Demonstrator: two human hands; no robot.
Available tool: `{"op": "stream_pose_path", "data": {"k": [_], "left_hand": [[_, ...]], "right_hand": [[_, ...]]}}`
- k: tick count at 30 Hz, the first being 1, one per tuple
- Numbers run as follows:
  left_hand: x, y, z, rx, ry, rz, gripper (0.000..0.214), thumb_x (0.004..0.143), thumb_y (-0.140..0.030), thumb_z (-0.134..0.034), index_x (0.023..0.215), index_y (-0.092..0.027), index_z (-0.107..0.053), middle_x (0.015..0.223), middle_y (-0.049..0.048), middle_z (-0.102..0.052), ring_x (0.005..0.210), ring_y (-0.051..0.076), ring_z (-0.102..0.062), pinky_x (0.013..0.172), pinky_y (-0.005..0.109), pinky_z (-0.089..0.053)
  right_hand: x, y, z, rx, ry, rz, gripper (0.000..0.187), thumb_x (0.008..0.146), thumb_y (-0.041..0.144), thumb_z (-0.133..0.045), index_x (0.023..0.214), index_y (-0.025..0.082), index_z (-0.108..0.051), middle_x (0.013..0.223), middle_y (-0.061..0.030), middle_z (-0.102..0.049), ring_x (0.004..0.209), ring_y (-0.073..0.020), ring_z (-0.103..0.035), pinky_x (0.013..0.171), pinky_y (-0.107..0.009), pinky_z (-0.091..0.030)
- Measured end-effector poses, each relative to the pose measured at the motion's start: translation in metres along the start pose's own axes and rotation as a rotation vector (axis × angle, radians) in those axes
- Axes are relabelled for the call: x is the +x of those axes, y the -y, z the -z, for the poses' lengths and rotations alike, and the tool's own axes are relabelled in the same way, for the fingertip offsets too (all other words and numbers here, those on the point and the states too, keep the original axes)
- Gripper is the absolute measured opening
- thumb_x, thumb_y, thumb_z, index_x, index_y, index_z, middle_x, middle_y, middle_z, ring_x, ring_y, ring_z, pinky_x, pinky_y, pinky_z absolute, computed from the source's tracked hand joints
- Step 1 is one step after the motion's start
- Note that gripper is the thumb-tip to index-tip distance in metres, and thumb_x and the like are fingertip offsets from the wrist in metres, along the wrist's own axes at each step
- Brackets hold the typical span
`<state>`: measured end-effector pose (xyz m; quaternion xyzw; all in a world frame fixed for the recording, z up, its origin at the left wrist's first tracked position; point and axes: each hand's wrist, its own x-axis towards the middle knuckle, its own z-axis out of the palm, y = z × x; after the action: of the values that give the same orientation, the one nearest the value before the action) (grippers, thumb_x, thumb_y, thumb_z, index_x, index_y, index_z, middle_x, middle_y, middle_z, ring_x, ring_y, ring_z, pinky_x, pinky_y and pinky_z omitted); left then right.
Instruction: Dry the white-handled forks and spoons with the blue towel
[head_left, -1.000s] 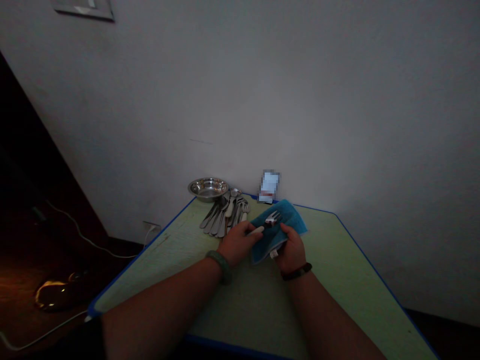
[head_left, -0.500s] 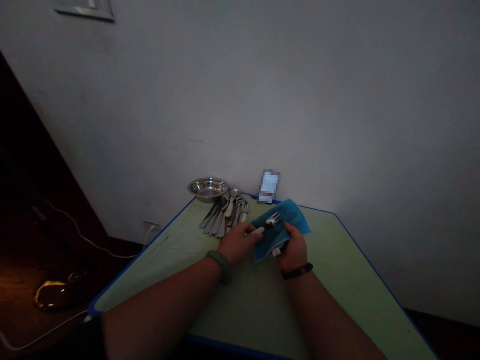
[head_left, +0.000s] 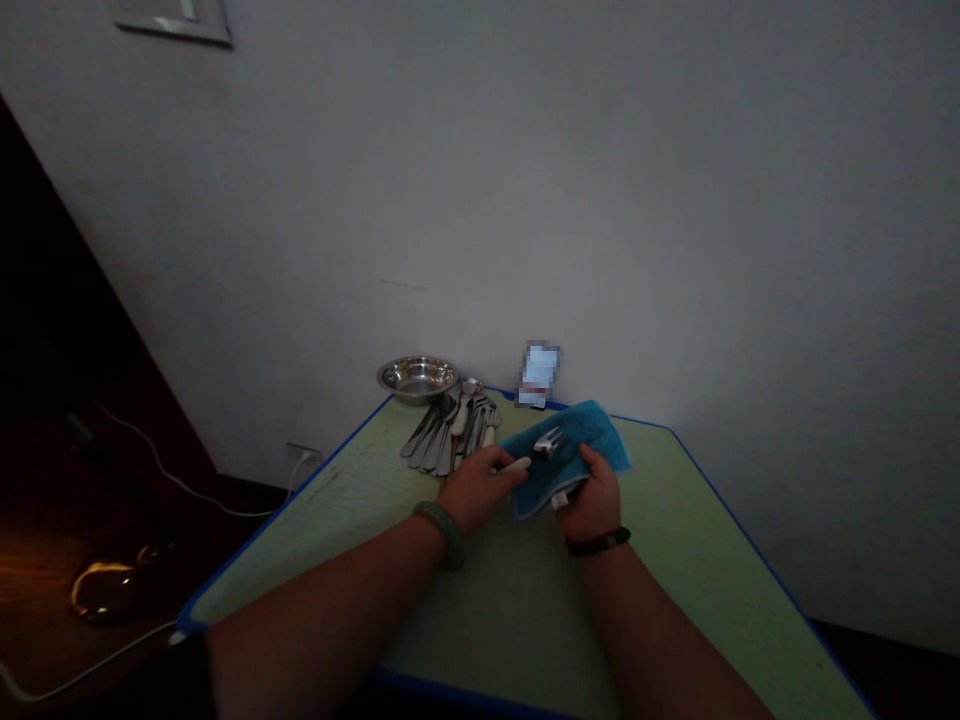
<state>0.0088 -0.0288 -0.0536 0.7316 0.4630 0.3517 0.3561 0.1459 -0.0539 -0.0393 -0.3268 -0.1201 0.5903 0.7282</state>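
My left hand is closed round the pale handle of a fork, whose metal tines point away to the upper right. Under the fork's head spreads a blue cloth with a small white tag at its near edge. Gripping that cloth from its right side is my right hand, thumb on top and the other fingers hidden beneath. Just beyond my left hand lies a fanned pile of cutlery, spoons and forks, some with pale handles.
A shiny metal bowl stands at the table's back left corner. A blurred-out phone-like screen leans against the wall behind the cloth. The pale green table has a blue edge. White cables run along the floor at left.
My right hand and the cloth have shifted slightly to the right. The fork stays in my left hand, almost in place.
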Motion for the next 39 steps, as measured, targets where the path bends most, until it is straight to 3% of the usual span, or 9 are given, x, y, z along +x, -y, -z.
{"op": "stream_pose_path", "data": {"k": [10,25,35,39], "left_hand": [[-0.001,-0.002,0.001,0.009,0.009,-0.019,0.036,0.069,-0.049,-0.045,0.076,-0.016,-0.058,0.074,0.0022,-0.058,0.067,0.015,-0.051,0.058,0.024,-0.036],[-0.003,-0.002,0.001,-0.050,0.088,-0.024,0.039,0.072,-0.050,-0.040,0.080,-0.017,-0.060,0.071,0.0007,-0.059,0.065,0.013,-0.053,0.057,0.022,-0.038],[-0.003,-0.005,-0.002,-0.149,0.061,0.024,0.044,0.074,-0.052,-0.033,0.078,-0.016,-0.057,0.066,-0.0009,-0.055,0.053,0.010,-0.049,0.050,0.021,-0.036],[-0.001,-0.005,-0.003,-0.234,0.101,0.095,0.043,0.075,-0.052,-0.033,0.080,-0.016,-0.056,0.064,-0.0006,-0.054,0.049,0.009,-0.048,0.045,0.020,-0.035]], "right_hand": [[-0.004,0.004,-0.005,0.046,-0.022,0.006,0.012,0.069,0.022,-0.049,0.072,0.019,-0.060,0.064,0.0015,-0.067,0.063,-0.0143,-0.063,0.071,-0.031,-0.048],[-0.001,0.003,-0.003,0.059,-0.014,-0.031,0.024,0.071,0.028,-0.046,0.087,0.016,-0.060,0.074,-0.0034,-0.068,0.071,-0.0172,-0.063,0.073,-0.034,-0.047],[0.002,0.002,0.002,-0.002,0.001,-0.066,0.018,0.070,0.027,-0.046,0.072,0.018,-0.062,0.067,-0.0013,-0.068,0.067,-0.0151,-0.063,0.072,-0.031,-0.048],[0.006,-0.001,0.005,-0.014,0.065,-0.075,0.019,0.069,0.027,-0.049,0.076,0.016,-0.062,0.073,-0.0028,-0.068,0.070,-0.0168,-0.063,0.072,-0.033,-0.047]]}}
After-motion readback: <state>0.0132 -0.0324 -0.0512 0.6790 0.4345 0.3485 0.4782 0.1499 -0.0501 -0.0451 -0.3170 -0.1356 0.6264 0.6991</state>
